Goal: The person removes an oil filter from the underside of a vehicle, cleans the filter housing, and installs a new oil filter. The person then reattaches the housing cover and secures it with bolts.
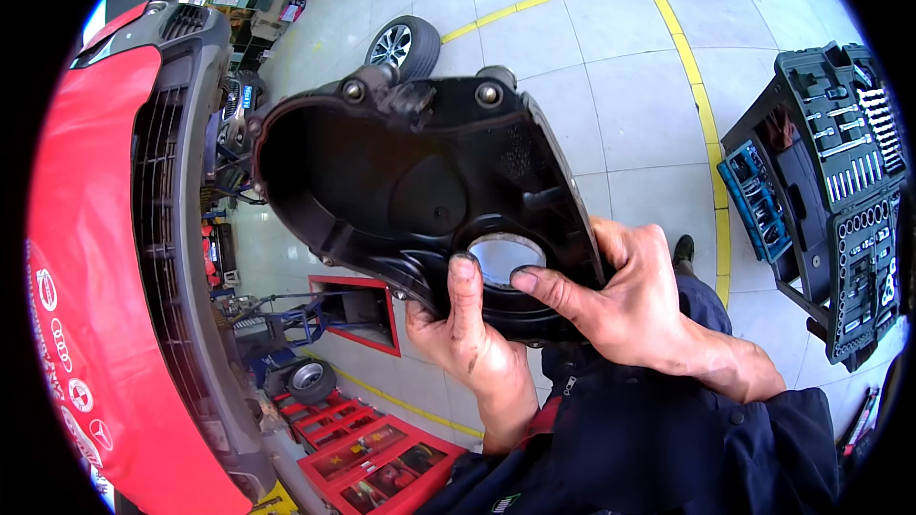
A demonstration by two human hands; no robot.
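Black plastic cover (420, 181), held up between both hands: left hand (463, 334) and right hand (625, 300) each pinching its lower rim by the round hole (506, 257).

Cover (401, 181): black moulded plastic, matt, dusty inside, with two dull metal bolt sleeves at its top edge. Ring (506, 257) in its opening: bright, smooth, reflective. Left hand (468, 334) and right hand (630, 300): bare skin, smudged dark on the fingers (465, 291). Floor (611, 67): glossy pale tiles, yellow painted line. Fender cloth (86, 257): red, smooth, slight sheen. Tool case (840, 191): black plastic, shiny metal sockets.
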